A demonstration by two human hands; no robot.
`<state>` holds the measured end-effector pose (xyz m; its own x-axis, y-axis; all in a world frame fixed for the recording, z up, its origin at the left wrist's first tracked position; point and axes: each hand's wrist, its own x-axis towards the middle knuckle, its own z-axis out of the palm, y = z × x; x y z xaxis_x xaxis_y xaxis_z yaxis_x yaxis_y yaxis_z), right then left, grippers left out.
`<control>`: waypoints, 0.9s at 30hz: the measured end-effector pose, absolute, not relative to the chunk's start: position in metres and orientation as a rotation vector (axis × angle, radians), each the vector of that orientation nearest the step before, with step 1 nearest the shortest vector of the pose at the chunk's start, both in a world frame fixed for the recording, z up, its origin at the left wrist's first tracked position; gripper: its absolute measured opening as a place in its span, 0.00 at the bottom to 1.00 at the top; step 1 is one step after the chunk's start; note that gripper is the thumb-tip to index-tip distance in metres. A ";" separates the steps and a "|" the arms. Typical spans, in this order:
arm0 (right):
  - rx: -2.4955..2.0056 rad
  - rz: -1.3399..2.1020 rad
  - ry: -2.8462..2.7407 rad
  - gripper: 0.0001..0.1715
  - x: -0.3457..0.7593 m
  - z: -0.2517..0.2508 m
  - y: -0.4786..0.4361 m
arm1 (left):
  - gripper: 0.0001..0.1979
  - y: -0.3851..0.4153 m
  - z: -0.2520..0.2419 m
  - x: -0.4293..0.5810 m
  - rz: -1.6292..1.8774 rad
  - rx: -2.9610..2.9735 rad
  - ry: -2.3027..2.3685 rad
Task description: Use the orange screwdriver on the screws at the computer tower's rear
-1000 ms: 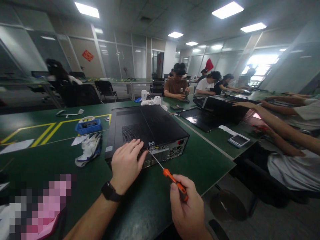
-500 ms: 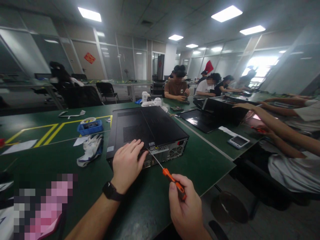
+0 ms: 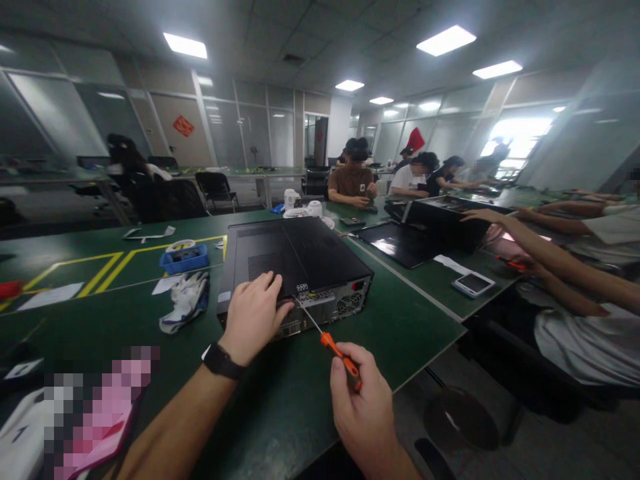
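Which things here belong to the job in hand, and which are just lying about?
In use:
orange-handled screwdriver, in the right hand
black computer case, under the left hand

Apparently lying about:
work gloves
blue tray
paper sheet at far left

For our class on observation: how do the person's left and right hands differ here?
The left hand lies on the black computer case; the right hand is off it, gripping an orange-and-black screwdriver. The left hand's fingers are extended; the right hand's are curled. Both hands are bare.
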<state>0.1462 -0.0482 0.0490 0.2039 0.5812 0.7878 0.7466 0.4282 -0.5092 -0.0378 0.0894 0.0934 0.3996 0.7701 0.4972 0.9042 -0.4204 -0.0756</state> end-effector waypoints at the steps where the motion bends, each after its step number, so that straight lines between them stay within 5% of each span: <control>1: -1.243 -0.170 -1.469 0.06 0.146 0.049 -0.048 | 0.27 0.092 0.093 -0.039 -0.552 -2.328 -1.443; 27: -1.242 -0.109 -1.440 0.08 0.150 0.039 -0.047 | 0.32 0.095 0.079 -0.044 -0.570 -2.312 -1.435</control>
<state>0.1498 -0.0469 0.0387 0.2368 0.6002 0.7640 0.7084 0.4315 -0.5585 -0.0436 0.0953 0.0790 0.4030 0.7581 0.5127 0.9032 -0.4198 -0.0892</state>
